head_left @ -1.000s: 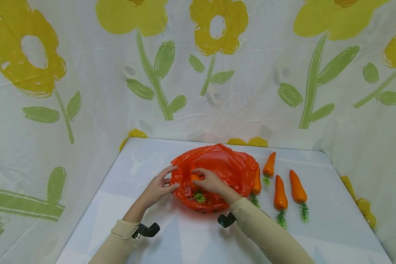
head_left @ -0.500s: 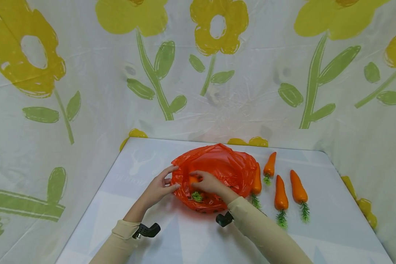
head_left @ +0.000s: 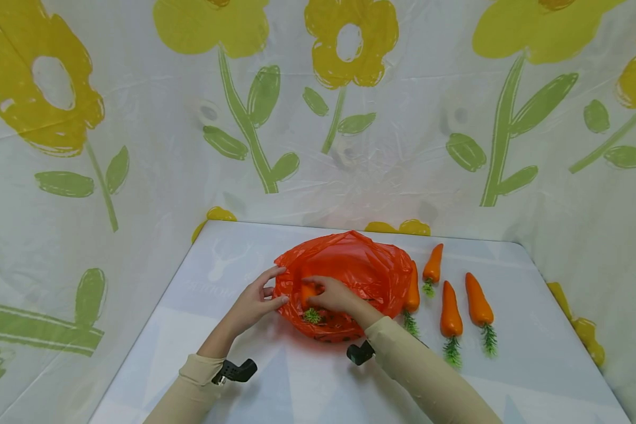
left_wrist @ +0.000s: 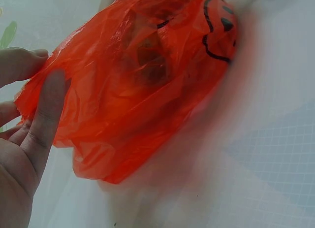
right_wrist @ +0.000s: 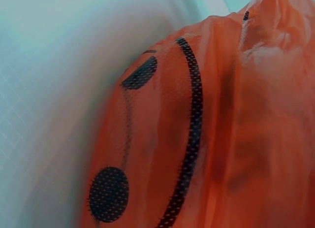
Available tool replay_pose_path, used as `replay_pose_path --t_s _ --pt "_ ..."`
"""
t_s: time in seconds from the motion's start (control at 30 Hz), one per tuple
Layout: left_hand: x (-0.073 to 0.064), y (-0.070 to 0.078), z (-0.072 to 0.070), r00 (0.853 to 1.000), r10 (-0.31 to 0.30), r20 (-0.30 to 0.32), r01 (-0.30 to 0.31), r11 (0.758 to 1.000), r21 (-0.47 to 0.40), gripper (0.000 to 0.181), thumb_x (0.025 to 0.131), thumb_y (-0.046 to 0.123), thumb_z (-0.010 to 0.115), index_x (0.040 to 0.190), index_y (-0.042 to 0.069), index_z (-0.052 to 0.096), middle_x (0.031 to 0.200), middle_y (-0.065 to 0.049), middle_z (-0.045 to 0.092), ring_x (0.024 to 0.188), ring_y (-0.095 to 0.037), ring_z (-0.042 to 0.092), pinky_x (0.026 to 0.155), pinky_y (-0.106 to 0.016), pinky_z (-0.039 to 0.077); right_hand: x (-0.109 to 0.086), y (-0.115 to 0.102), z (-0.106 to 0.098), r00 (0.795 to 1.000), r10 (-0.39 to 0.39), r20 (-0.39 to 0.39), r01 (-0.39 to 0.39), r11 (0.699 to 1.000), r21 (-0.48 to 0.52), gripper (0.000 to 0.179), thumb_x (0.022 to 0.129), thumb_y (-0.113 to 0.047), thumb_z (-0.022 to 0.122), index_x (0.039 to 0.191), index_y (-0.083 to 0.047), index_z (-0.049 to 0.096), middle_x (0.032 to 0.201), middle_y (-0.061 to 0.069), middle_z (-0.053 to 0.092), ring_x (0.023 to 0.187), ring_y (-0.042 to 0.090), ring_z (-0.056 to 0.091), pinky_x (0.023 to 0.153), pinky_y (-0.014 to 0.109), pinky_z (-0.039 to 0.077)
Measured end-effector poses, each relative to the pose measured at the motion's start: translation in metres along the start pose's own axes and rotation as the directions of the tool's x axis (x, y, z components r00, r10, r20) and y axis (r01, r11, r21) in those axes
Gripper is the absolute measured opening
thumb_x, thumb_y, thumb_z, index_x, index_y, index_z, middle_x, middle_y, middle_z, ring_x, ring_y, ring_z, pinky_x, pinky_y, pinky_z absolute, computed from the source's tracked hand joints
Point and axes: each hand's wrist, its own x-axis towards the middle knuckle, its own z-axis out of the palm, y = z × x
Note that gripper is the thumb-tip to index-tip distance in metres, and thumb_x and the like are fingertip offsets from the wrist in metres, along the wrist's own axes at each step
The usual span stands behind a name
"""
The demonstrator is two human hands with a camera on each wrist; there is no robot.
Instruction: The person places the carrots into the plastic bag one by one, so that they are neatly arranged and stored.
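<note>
A red plastic bag [head_left: 368,265] with black printed marks lies on the table, its mouth spread open. My left hand [head_left: 253,303] holds the bag's left rim; in the left wrist view, the film runs between the fingers of that hand [left_wrist: 29,144]. Inside the mouth, my right hand [head_left: 333,294] grips an orange toy carrot [head_left: 308,294] with a green leafy top. The carrot lies near the bag's left side, partly behind the fingers. In the right wrist view the bag [right_wrist: 162,139] fills most of the picture and hides the right hand.
Right of the bag lie several more carrots: one [head_left: 411,291] against its side, a smaller one [head_left: 433,265] behind, and two others [head_left: 450,312] further right. A flowered curtain [head_left: 381,176] surrounds the white table [head_left: 540,353] at the back and sides.
My right hand has shifted slightly left inside the bag, bringing the carrot with it. The left hand stays at the rim, and the carrots on the table have not moved.
</note>
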Motion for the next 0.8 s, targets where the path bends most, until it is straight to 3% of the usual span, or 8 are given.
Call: replay_pose_path --t_s 0.3,0.5,0.8 --pt "-0.0007 0.002 0.0004 1.0 0.003 -0.001 -0.003 1.0 -0.004 0.07 0.096 0.015 0.072 0.156 0.011 0.037 0.151 -0.02 0.044 0.108 -0.03 0.066 0.08 -0.03 0.06 -0.0028 -0.0033 -0.0001 0.998 0.062 -0.019 -0.061 0.997 0.048 0.064 0.093 -0.021 0.075 0.152 -0.017 0.048 0.135 0.015 0.056 0.089 0.025 0.063 0.081 0.038 0.059" --pt "-0.0001 0.0009 0.0008 1.0 0.005 0.006 -0.005 1.0 -0.011 0.07 0.096 0.015 0.072 0.156 0.012 0.036 0.145 -0.023 0.049 0.108 -0.031 0.067 0.08 -0.03 0.06 -0.0011 -0.0031 0.0021 0.997 0.082 -0.002 -0.082 0.991 0.101 0.062 0.093 -0.02 0.076 0.149 -0.015 0.049 0.132 0.012 0.056 0.093 0.025 0.062 0.083 0.04 0.06" --pt "0.0016 -0.0009 0.0018 1.0 0.011 0.001 -0.011 1.0 0.007 0.068 0.096 0.016 0.072 0.155 0.013 0.038 0.155 -0.018 0.039 0.111 -0.031 0.066 0.082 -0.029 0.06 -0.0007 -0.0046 0.0024 0.997 0.068 0.027 -0.071 0.989 0.127 0.061 0.093 -0.022 0.076 0.149 -0.017 0.051 0.13 0.011 0.058 0.1 0.026 0.06 0.087 0.042 0.058"
